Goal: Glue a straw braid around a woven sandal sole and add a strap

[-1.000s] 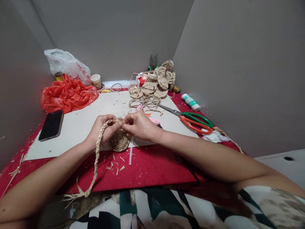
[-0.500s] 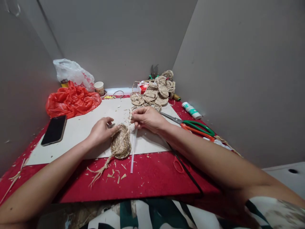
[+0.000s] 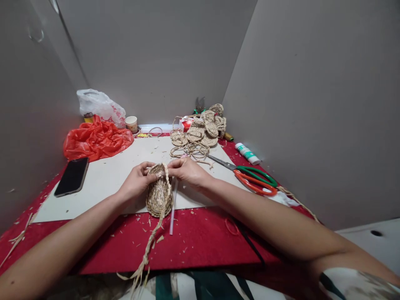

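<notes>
A small oval sole of coiled straw braid (image 3: 153,200) lies near the front edge of the white board. My left hand (image 3: 137,180) grips its upper left edge, thumb on top. At the upper right edge my right hand (image 3: 187,171) is closed, thumb and finger pinching at the straw braid (image 3: 168,178) that runs down over the sole. The braid's frayed tail (image 3: 144,258) hangs past the table's front edge. Just right of the sole lies a translucent glue stick (image 3: 172,216). The right fingertips are partly hidden.
Several woven straw pieces (image 3: 196,129) are heaped at the back. Green-and-orange scissors (image 3: 254,179) lie on the right, by a white-and-green roll (image 3: 247,153). A phone (image 3: 71,177), a red plastic bag (image 3: 96,139) and a paper cup (image 3: 131,123) are left. Straw scraps litter the red cloth (image 3: 200,246).
My right hand has moved down and left to the sole's edge. The braid now lies over the sole with its tail hanging lower. My left hand has closed on the sole.
</notes>
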Tool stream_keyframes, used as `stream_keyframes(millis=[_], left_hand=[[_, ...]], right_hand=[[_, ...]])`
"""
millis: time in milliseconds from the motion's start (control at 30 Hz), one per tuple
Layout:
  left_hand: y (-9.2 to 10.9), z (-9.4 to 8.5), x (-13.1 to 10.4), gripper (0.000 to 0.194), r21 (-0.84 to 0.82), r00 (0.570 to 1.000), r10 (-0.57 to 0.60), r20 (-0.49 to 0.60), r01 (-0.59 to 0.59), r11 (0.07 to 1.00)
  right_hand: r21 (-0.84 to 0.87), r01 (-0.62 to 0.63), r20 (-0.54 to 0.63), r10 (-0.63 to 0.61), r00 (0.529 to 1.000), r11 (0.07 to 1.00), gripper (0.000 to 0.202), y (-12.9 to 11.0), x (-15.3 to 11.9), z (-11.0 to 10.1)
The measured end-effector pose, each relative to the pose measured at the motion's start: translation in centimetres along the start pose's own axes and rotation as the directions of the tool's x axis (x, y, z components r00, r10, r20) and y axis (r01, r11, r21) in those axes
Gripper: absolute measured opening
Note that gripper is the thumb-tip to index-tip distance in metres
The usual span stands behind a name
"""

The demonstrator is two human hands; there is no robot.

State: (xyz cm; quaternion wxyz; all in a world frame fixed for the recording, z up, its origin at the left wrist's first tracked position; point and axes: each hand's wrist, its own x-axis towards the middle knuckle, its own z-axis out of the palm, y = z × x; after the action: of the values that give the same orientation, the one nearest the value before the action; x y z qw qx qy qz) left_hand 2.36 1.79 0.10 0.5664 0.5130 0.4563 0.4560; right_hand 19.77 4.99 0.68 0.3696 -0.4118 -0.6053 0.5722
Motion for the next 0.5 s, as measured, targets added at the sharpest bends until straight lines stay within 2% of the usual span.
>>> stream_keyframes(millis=[133,267,500], left_hand=[[0.1,0.4,-0.2,0.019,-0.037,0.999,-0.021,0.031,0.022,0.999],[0.6,0.8,-0.7,0.017,-0.107,0.998,-0.044,0.041,0.048,0.993],[0.9,1.6,-1.4,0.018,-0.233,0.998,-0.061,-0.003,0.058,0.971]], right_hand=[[-0.075,0.060,-0.059,-0.064,0.996,0.995,0.005,0.0,0.1,0.1],[-0.160,0.103,-0.067,-0.115,0.991,0.982,0.005,-0.1,-0.1,0.1],[-0.276,0.200,-0.059,-0.224,0.973,0.940,0.007,-0.4,-0.9,0.6]])
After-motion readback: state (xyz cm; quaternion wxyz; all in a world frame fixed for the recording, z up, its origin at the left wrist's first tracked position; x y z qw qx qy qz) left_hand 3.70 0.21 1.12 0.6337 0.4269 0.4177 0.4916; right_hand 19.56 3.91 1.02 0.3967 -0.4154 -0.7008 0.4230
